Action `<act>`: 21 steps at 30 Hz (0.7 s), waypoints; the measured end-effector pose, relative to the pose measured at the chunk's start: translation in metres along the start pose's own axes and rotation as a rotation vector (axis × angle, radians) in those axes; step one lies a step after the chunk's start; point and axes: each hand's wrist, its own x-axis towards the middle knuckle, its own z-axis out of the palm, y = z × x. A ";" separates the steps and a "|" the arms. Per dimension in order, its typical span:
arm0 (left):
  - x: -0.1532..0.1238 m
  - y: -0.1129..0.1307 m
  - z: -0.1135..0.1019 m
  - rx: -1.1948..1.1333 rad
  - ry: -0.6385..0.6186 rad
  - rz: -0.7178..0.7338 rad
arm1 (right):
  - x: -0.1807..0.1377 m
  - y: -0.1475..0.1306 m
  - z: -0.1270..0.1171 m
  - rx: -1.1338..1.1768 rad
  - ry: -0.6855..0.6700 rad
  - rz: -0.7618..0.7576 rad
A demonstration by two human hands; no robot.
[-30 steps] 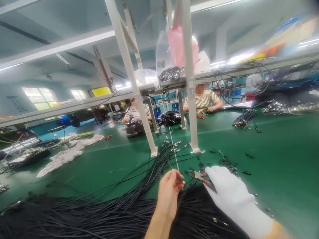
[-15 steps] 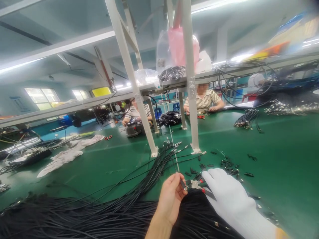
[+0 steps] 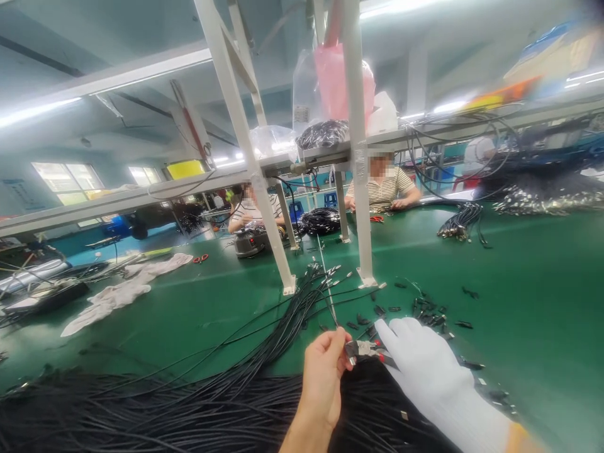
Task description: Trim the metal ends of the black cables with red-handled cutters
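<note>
My bare left hand (image 3: pixel 324 377) pinches the end of a thin black cable (image 3: pixel 336 321) over a big heap of black cables (image 3: pixel 155 409). My right hand (image 3: pixel 425 371), in a white glove, grips small red-handled pliers (image 3: pixel 365 351). The pliers' jaws sit right at the cable tip beside my left fingertips. More black cables with metal ends (image 3: pixel 302 296) fan out across the green table (image 3: pixel 519 283) toward a white frame leg (image 3: pixel 283 251).
Short black cut pieces (image 3: pixel 425 308) lie scattered right of my hands. White cloths (image 3: pixel 117 292) lie at the left. Two people sit across the table behind a coil of cable (image 3: pixel 321 221). White frame posts (image 3: pixel 361 189) carry a shelf with bags overhead.
The pliers in my right hand have moved left and closed in on the cable end held by my left hand. Both hands have shifted slightly lower in view.
</note>
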 end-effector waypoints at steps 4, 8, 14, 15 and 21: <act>-0.002 0.001 0.000 -0.038 -0.013 -0.049 | 0.000 0.003 -0.001 -0.021 -0.002 -0.037; -0.003 0.003 0.001 0.052 -0.040 -0.031 | 0.003 0.009 -0.009 -0.026 -0.066 -0.085; -0.011 0.006 0.001 0.714 -0.186 0.276 | 0.008 0.015 -0.020 -0.040 -0.132 -0.014; -0.012 0.007 0.000 0.799 -0.200 0.312 | 0.009 0.015 -0.021 -0.031 -0.144 -0.011; -0.016 0.021 -0.005 0.931 -0.364 0.291 | 0.015 0.018 -0.043 0.227 -0.376 0.086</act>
